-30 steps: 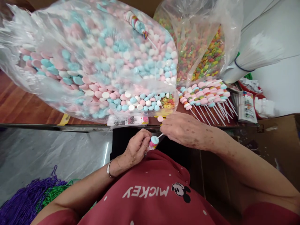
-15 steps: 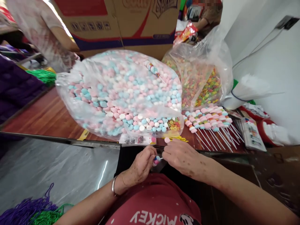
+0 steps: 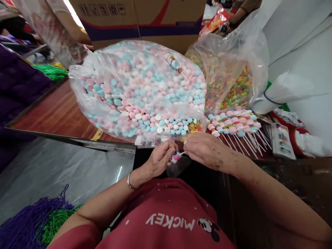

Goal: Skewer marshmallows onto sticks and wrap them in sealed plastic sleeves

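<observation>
Jutting from left hand [image 3: 160,158]: candy [image 3: 175,158]

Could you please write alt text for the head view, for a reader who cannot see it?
The left hand holds a small, colourful piece with a white stick, and the right hand is at that stick. Beyond, a brown table bears a bag of pastel candy-like discs, a bag of colourful rings and sticks threaded with discs.

The large bag [image 3: 78,80] looks glossy plastic, the tabletop [image 3: 57,107] wooden.
</observation>
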Demonstrator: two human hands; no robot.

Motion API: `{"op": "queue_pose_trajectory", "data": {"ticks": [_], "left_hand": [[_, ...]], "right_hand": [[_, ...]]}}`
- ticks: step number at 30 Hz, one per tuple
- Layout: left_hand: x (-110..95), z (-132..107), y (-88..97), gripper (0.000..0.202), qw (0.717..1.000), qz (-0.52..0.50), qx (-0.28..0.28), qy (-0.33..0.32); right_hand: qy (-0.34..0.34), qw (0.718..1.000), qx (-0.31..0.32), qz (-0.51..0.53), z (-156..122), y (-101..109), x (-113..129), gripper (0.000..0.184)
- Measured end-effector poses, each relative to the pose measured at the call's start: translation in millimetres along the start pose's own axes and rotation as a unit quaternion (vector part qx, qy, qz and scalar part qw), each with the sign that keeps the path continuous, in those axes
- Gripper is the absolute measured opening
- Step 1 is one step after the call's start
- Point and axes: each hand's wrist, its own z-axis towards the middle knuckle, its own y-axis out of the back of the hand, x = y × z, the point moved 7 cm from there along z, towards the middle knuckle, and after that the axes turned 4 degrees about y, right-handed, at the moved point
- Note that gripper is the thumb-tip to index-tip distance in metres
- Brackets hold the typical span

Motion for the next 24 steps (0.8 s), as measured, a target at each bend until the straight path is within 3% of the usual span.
{"op": "queue_pose_trajectory", "data": {"ticks": [4, 8, 12, 17, 24], "left_hand": [[1, 5, -0.9, 0.037, 0.996, 0.021, 0.045, 0.08], [-6, 3, 2.8, 0.037, 0.994, 0.038, 0.063, 0.076], [4, -3, -3.0, 0.04, 0.983, 0.056, 0.14, 0.103], [11, -7, -6.1, 0.038, 0.987, 0.084, 0.109, 0.084], [24, -20, -28.3, 0.033, 0.992, 0.045, 0.094, 0.066]], "right_hand": [[0.022, 1.0, -0.001, 0.015, 2, 5, 2, 0.029], [0.038, 0.999, 0.011, 0.004, 1, 6, 3, 0.03], [0.025, 0.999, 0.047, -0.007, 2, 9, -1, 0.027], [0.033, 0.997, 0.067, 0.011, 7, 8, 1, 0.022], [0.039, 0.986, 0.156, 0.049, 18, -20, 10, 0.027]]}}
